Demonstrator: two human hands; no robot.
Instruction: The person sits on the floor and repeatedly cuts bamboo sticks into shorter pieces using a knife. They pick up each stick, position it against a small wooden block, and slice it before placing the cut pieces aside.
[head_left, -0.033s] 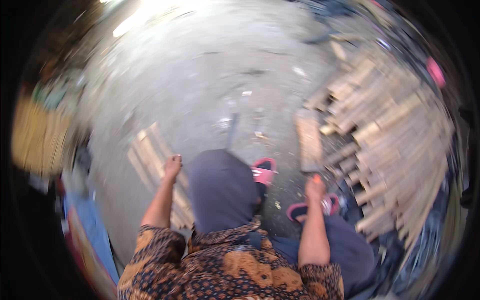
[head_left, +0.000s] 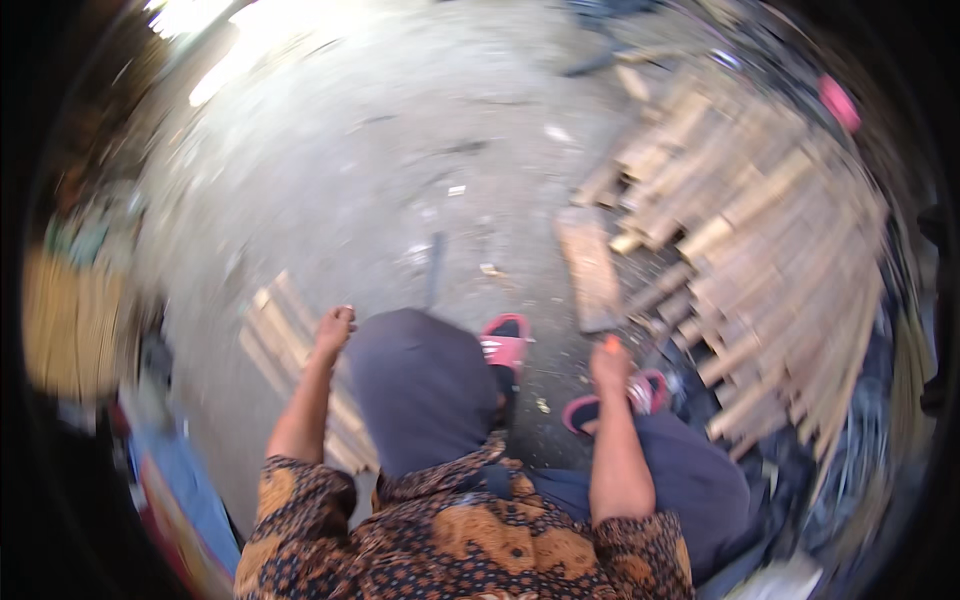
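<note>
I am looking down through the head camera at the wearer's two hands, which are staying well apart, one on each side of the gray-clad left knee [head_left: 425,390]. The left hand [head_left: 337,322] is hovering in view beside that knee, near several split bamboo strips [head_left: 280,322] that are lying slantwise on the concrete floor [head_left: 330,180]. Its fingers are appearing curled, but blur is keeping me from telling whether they are fully closed or holding anything.

The right hand [head_left: 610,368] is closing around an orange object [head_left: 613,343], whose end is showing above the fist; I am not making out the rest of it. Just beyond, a wooden block [head_left: 590,265] is lying lengthwise, its dark near end sitting close to that fist; I cannot tell whether they are touching.

Right of the block, a large pile of bamboo pieces [head_left: 790,260] is spreading in overlapping rows. The wearer is wearing pink-and-black sandals [head_left: 507,347] and a brown-and-black patterned shirt [head_left: 480,550]. At the far left I am seeing a stack of yellowish slats [head_left: 75,325] standing, and a blue sheet-like item [head_left: 190,480] is lying below it.
</note>
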